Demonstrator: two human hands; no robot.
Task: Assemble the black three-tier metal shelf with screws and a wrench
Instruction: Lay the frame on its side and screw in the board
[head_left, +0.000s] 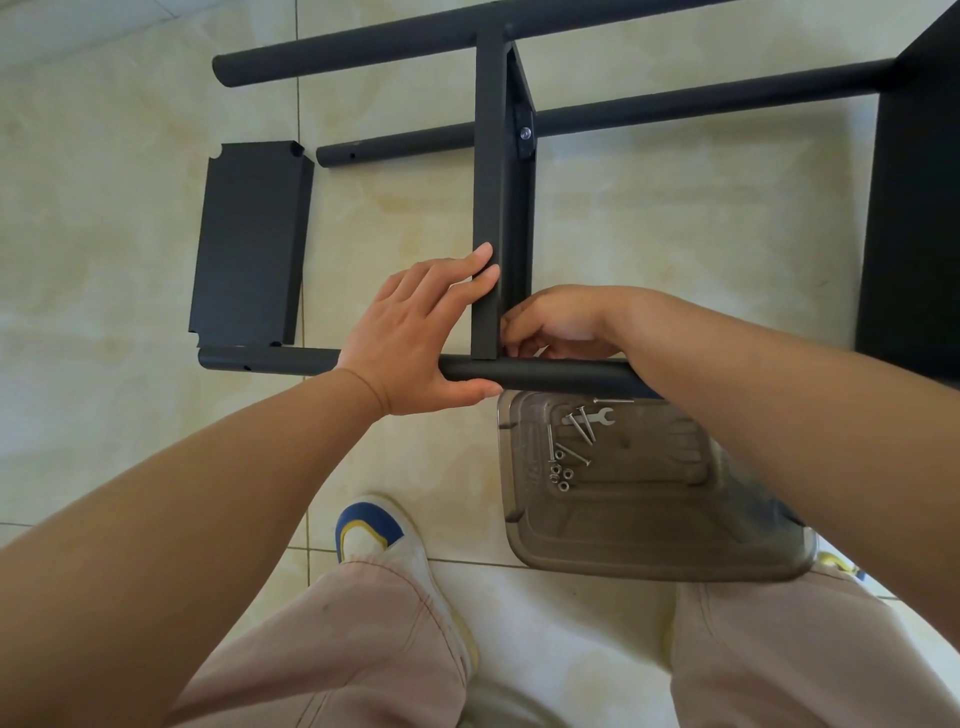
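Note:
The black shelf frame lies on its side on the tiled floor. A shelf panel (491, 182) stands on edge between the far pole (363, 47) and the near pole (545, 374). My left hand (415, 332) spans their joint, with straight fingers pressed on the panel's side and the thumb along the near pole. My right hand (561, 322) reaches in from the right, fingers curled at the inner corner of that joint. What they pinch is hidden. A fitted screw (525, 133) shows at the panel's far end. Another pole (675, 106) runs behind it.
A loose black shelf panel (249, 244) lies flat at the left. Another panel (914, 208) stands at the right edge. A clear plastic tray (649, 519) by my knees holds several screws (571, 441), nuts (561, 475) and a small wrench (597, 417). My shoe (379, 535) is on the tiles.

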